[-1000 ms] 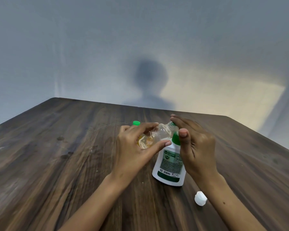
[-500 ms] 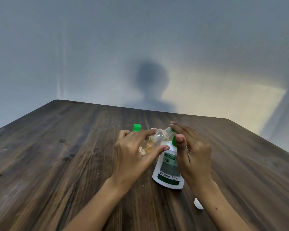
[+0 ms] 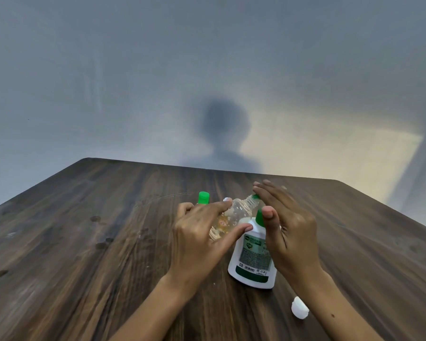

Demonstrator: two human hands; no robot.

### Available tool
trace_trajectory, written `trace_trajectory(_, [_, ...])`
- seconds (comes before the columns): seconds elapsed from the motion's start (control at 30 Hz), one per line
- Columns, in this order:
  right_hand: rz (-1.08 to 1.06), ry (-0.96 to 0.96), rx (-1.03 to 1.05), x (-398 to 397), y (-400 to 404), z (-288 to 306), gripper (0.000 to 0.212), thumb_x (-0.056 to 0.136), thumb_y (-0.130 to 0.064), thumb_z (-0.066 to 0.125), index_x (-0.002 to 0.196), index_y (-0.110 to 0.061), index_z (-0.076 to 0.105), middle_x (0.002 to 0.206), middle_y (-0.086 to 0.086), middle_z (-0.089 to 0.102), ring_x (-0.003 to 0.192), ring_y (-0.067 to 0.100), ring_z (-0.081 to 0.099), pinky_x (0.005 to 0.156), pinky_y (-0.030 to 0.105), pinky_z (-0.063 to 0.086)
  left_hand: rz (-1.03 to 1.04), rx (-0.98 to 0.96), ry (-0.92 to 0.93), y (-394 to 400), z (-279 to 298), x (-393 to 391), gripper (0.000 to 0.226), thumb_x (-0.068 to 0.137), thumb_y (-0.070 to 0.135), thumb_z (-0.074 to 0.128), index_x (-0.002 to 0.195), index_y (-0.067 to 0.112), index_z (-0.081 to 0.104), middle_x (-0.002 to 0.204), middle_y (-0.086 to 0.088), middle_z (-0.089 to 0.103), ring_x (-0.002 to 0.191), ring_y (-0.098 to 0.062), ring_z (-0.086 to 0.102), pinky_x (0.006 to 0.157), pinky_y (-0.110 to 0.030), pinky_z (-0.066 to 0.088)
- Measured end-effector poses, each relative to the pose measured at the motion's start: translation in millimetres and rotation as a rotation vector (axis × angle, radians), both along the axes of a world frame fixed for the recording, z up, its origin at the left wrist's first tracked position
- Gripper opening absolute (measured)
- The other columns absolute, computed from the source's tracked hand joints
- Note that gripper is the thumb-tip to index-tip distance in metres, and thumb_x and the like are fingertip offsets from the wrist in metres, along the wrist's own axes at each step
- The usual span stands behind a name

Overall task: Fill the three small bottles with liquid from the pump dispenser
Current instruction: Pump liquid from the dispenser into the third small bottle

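A white pump dispenser [image 3: 252, 260] with a green pump and green label band stands on the wooden table [image 3: 84, 242]. My left hand [image 3: 199, 239] grips a small clear bottle [image 3: 234, 212], tilted with its open neck at the green nozzle; a little yellowish liquid lies in its lower end. My right hand [image 3: 288, 230] lies flat with straight fingers over the pump head, thumb beside the green collar. A second small bottle with a green cap [image 3: 203, 198] stands behind my left hand, mostly hidden.
A small white cap [image 3: 299, 311] lies on the table by my right forearm. Dark stains mark the wood at the left. A grey wall with my shadow rises beyond the table's far edge.
My right hand has risen a little over the pump head since half a second ago. My left hand keeps the clear bottle at the nozzle.
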State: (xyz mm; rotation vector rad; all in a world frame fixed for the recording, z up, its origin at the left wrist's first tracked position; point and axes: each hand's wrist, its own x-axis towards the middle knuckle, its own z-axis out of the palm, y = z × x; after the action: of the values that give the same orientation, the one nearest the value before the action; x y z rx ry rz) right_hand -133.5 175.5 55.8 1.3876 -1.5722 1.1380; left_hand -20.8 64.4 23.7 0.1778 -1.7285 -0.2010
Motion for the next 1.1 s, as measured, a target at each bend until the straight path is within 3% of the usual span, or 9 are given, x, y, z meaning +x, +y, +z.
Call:
trace_trajectory(0.13, [-0.029,-0.006,0.004,0,-3,-5,0.071,0.101,-0.056,0.022,0.109,-0.003,0.07,0.112,0.007,0.068,0.106,0.018,0.061,0.096,0.027,0.043,0.021,-0.03,0.003,-3,1,-1,0.044,0.076,0.049,0.075,0.096,0.01,0.074,0.094,0.005,0.075,0.079,-0.006,0.068,0.078,-0.024,0.037])
trace_trajectory(0.27, [-0.001,-0.012,0.017,-1,2,-2,0.071,0.1,-0.057,0.022,0.112,-0.005,0.069,0.115,0.005,0.067,0.108,0.012,0.058,0.091,0.032,0.047,0.027,-0.039,-0.001,-3,-1,-2,0.045,0.078,0.05,0.073,0.097,0.009,0.074,0.095,0.005,0.075,0.079,-0.005,0.067,0.077,-0.024,0.038])
trace_trajectory(0.47, [-0.045,-0.019,0.003,2,-3,-3,0.073,0.099,-0.058,0.022,0.106,-0.005,0.072,0.107,0.004,0.07,0.097,0.008,0.06,0.08,0.015,0.044,0.021,-0.051,-0.011,-4,-2,-3,0.045,0.079,0.048,0.071,0.099,0.008,0.074,0.096,0.003,0.075,0.08,-0.006,0.066,0.076,-0.024,0.039])
trace_trajectory(0.63, [-0.015,-0.012,0.025,-2,2,4,0.075,0.099,-0.06,0.02,0.11,-0.006,0.071,0.112,0.004,0.069,0.103,0.012,0.061,0.084,0.021,0.047,0.0,-0.04,0.002,-3,-2,-4,0.047,0.077,0.049,0.072,0.098,0.008,0.074,0.094,0.004,0.075,0.078,-0.004,0.066,0.076,-0.024,0.04])
trace_trajectory(0.87, [-0.044,-0.035,0.031,3,1,-1,0.074,0.099,-0.06,0.021,0.109,-0.007,0.071,0.11,0.003,0.069,0.099,0.006,0.058,0.081,0.011,0.041,0.023,-0.039,-0.006,-6,-2,-3,0.046,0.076,0.049,0.072,0.098,0.009,0.074,0.095,0.003,0.076,0.08,-0.006,0.067,0.076,-0.025,0.038])
trace_trajectory(1.1, [0.007,-0.058,0.006,1,3,7,0.075,0.099,-0.06,0.019,0.108,-0.007,0.072,0.112,0.004,0.069,0.104,0.015,0.064,0.083,0.025,0.049,0.019,-0.039,0.007,-5,-1,-1,0.046,0.076,0.047,0.073,0.1,0.008,0.074,0.095,0.001,0.076,0.081,-0.006,0.067,0.076,-0.023,0.037])
